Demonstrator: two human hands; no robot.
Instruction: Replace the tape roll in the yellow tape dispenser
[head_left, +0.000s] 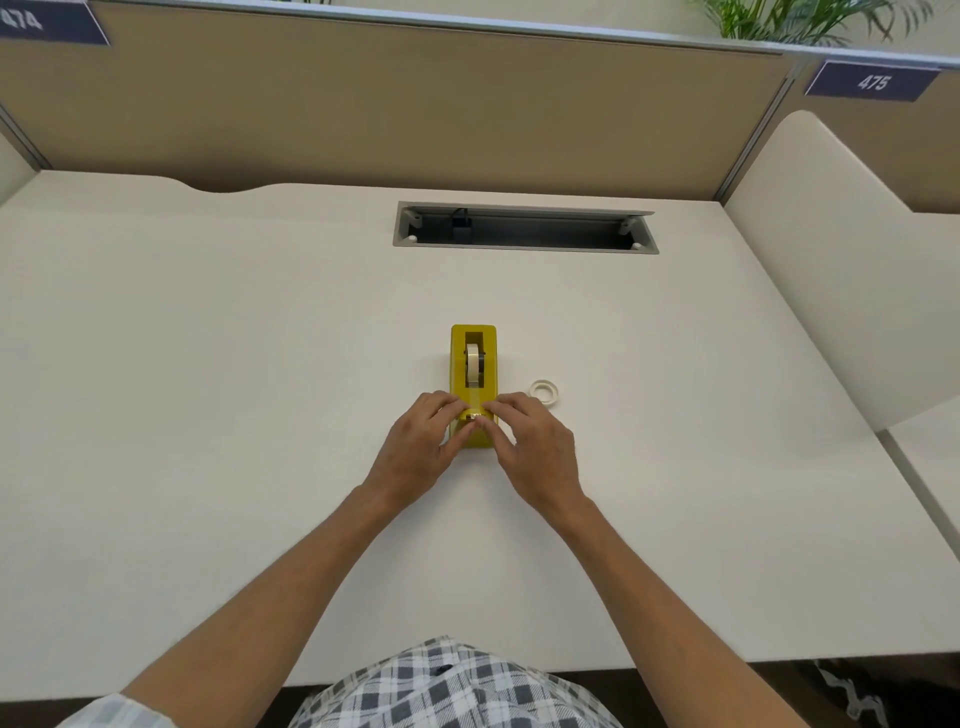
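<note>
Head view looking down on a wide white desk (208, 364); tan partition (415, 114) along the far edge, grey cable tray (524, 228) sunk into the desktop just before it; checked shirt (452, 686) at the near edge. Mid-desk, standing lengthwise, the yellow tape dispenser (472, 374); tape roll (472, 365) seated upright in its slot, strip running toward the near end. Either side of that near end, left hand (415, 447) and right hand (535, 441); fingertips of both pinched together at the cutter, seemingly on the tape end; hard to tell exactly. Just right of the dispenser, lying flat and untouched, a spare roll (544, 391).
</note>
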